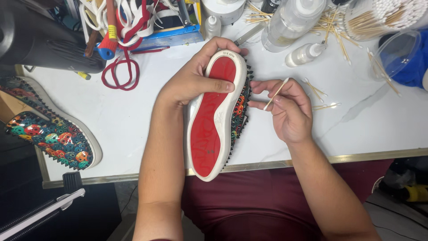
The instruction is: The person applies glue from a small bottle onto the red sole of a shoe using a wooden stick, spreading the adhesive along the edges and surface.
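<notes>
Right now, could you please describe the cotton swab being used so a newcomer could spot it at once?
On the white table, find the red-soled shoe gripped sole-up by the left hand. Just right of it, the right hand pinches one cotton swab. Unlike the swabs scattered on the table, it is held slanted toward the shoe's spiked side.

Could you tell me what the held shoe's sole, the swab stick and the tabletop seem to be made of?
Sole: likely rubber, a red centre with an off-white rim, scuffed and matte. Swab: a pale, thin stick, probably wood, with a cotton-like tip. Tabletop: white with grey veins and a glossy face, marble or a marble-look laminate.
</notes>
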